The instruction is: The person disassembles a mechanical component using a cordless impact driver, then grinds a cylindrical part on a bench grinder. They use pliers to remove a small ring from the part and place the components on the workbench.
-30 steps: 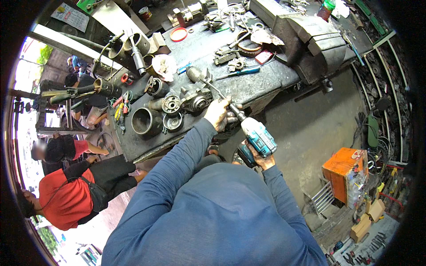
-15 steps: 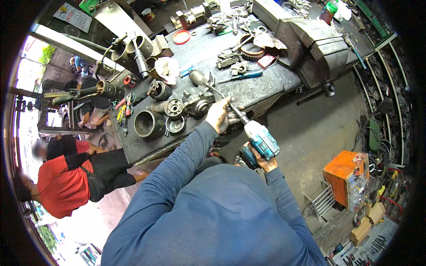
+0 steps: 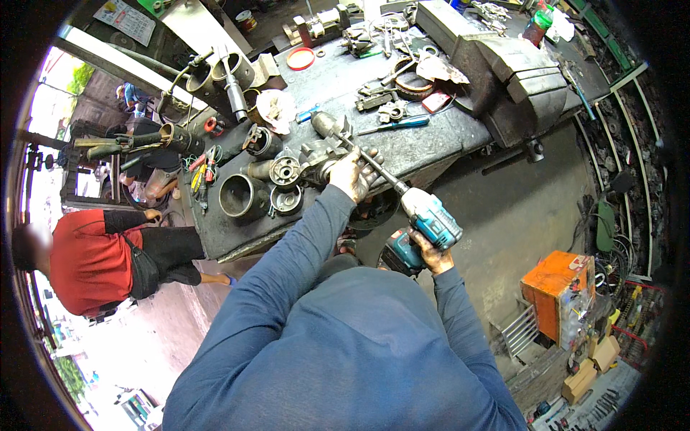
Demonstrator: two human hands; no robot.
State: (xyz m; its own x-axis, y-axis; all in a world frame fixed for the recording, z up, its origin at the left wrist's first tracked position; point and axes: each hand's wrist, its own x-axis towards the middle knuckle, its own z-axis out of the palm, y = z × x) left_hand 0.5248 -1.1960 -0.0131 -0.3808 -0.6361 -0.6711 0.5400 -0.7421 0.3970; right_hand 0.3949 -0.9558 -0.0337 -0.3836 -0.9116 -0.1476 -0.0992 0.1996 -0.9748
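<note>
My left hand (image 3: 348, 178) is closed round the long metal shaft (image 3: 388, 176) at the bench edge, beside a cast housing (image 3: 316, 156) and a cylindrical metal piece (image 3: 323, 123). My right hand (image 3: 435, 255) grips a teal and black cordless power driver (image 3: 435, 219), whose nose meets the shaft's lower end. Left of these stand a flanged round part (image 3: 285, 169), a small metal cup (image 3: 286, 200) and a large hollow cylinder (image 3: 241, 197). A blue screwdriver (image 3: 410, 122) lies just above the shaft.
A large vice (image 3: 517, 86) sits at the bench's right (image 3: 453, 136). Loose parts and pliers crowd the left and back. A person in red (image 3: 86, 262) stands at left; others work behind. An orange box (image 3: 546, 291) and tool racks are at lower right.
The driver has shifted slightly right. My left hand sits a little nearer the cast housing. The person in red has moved up and left in the picture, now covering the person behind.
</note>
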